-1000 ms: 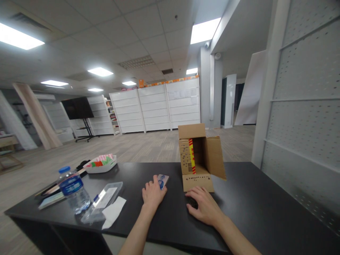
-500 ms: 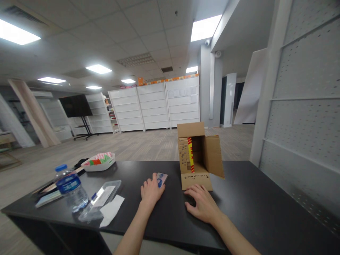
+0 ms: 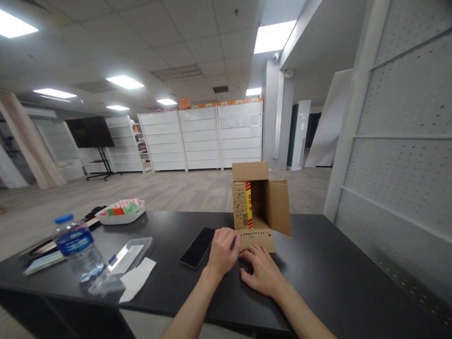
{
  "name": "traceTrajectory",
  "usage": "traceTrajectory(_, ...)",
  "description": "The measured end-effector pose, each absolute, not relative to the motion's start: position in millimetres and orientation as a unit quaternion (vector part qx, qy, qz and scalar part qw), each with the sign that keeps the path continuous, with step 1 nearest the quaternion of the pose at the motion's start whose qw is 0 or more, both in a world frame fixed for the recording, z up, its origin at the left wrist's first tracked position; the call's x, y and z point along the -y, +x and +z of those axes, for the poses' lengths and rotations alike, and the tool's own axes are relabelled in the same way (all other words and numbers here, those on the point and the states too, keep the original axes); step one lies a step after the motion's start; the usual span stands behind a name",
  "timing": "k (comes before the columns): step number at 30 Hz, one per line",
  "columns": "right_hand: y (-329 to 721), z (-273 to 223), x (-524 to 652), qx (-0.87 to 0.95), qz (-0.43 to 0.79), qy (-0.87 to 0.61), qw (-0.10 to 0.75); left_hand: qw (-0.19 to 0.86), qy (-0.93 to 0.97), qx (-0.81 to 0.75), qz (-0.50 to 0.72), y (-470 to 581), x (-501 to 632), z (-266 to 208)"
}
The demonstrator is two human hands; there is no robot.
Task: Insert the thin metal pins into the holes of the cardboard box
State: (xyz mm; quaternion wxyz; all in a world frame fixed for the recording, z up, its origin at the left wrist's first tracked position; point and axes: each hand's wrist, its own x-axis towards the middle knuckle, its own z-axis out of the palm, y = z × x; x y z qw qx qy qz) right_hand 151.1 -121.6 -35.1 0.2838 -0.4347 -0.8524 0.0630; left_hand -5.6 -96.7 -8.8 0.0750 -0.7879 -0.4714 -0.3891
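My left hand (image 3: 223,250) is closed, its fingers curled in and thumb pressed near them, just left of my right hand. A small dark spot shows between thumb and fingers, but what it is I cannot make out. A smartphone (image 3: 197,247) lies flat with its dark screen up, beside the left wrist. My right hand (image 3: 264,269) rests on the table, fingers and thumb curved round a small dark ridged thing (image 3: 247,266), mostly hidden under the palm. Right behind the hands stands an open cardboard box (image 3: 240,207) on its side, front flap lying toward me.
On the left of the black table (image 3: 169,292) are a water bottle (image 3: 79,249), a clear plastic case (image 3: 129,256), a white paper (image 3: 137,280) and a white basket (image 3: 132,215) with colourful items. A perforated white panel (image 3: 399,188) rises at the right.
My left hand has left the phone, moved right and curled up beside my right hand. The phone, earlier mostly covered, now shows whole. My right hand stays at the dark ridged thing.
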Motion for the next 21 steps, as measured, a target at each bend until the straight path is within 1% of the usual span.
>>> traceTrajectory(5, 150.9, -35.2, 121.6, 0.848, 0.051, -0.450, 0.275, 0.077, -0.793, 0.450, -0.404, 14.0, 84.1, -14.8)
traceTrajectory(14, 150.0, -34.8, 121.3, 0.847, 0.050, -0.461, 0.259, 0.078, -0.728, 0.485, -0.478, 11.7, 72.2, -43.1)
traceTrajectory(16, 149.9, -34.9, 121.3, 0.847, 0.052, -0.462, 0.257, 0.063, -0.710, 0.496, -0.496, 9.0, 70.0, -48.2)
traceTrajectory(21, 149.9, -35.4, 120.7, 0.847, 0.041, -0.465, 0.256, -0.024, -0.649, 0.530, -0.546, 5.8, 69.5, -52.1)
